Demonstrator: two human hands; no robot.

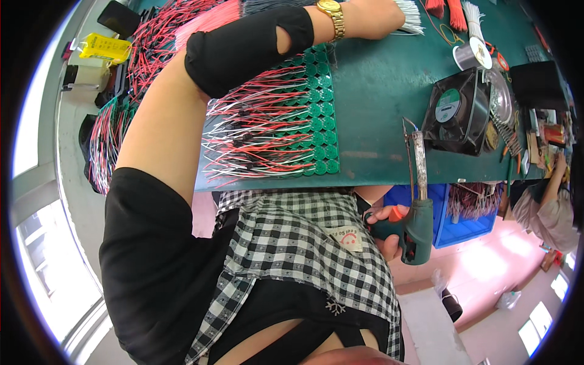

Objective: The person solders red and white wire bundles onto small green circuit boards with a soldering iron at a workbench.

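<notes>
My left hand, with a gold watch on the wrist, reaches across the bench to a bundle of white wires at the far edge. Its fingers are hidden, so I cannot tell whether they grip the wires. Near the bench's front edge, my right hand is closed around a green soldering gun with an orange trigger. The gun's metal tip points up and away from me. Between my arms lies a panel of round green circuit boards, with red, white and black wires running left from it.
A black fan stands right of the soldering gun, with a solder wire spool behind it. Wired boards are heaped at left beneath a yellow packet. A blue crate sits below the bench; another person is at far right.
</notes>
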